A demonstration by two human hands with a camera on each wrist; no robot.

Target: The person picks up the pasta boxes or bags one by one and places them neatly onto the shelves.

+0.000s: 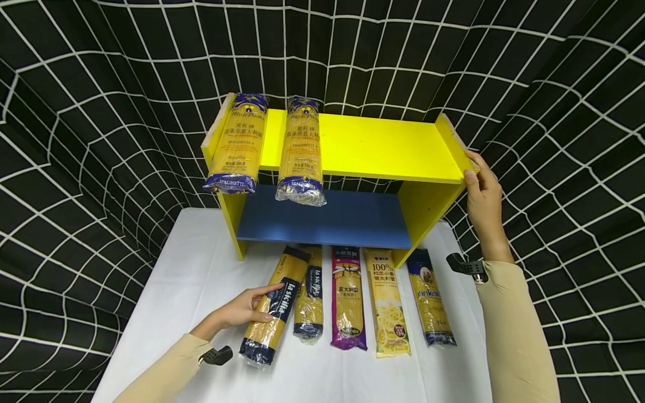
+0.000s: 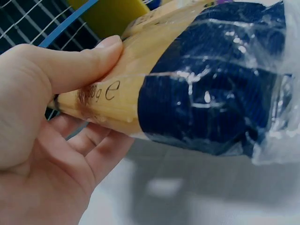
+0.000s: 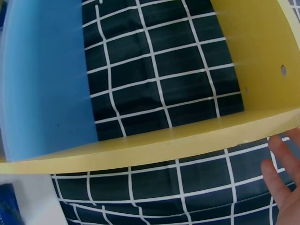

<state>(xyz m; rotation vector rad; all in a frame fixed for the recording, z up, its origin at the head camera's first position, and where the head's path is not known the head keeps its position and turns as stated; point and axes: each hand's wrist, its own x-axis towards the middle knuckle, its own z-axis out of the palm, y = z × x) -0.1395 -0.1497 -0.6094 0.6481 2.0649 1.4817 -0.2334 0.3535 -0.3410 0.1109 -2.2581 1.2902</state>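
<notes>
A pasta pack (image 1: pixel 284 300) is held in the left hand (image 1: pixel 241 308), apparently for lifting, the shelf (image 1: pixel 378 146) ahead is gripped by the right hand (image 1: pixel 485 201), and steady raising seems called for.

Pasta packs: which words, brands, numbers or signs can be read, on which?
"la sicilia": held pack, pack beside it
"00 g e": held pack, left wrist view
"Moli Pasta": both shelf packs
"莫利 4#": same
"直条形意大利面": same
"SPAGHETTI 4": same
"SPAGHETTI": same
"意大利面": purple-ended pack
"100% 杜兰小麦 意大利面": yellow pack
"anka…": rightmost pack, rest unclear
Other print: too small or blurred.
</notes>
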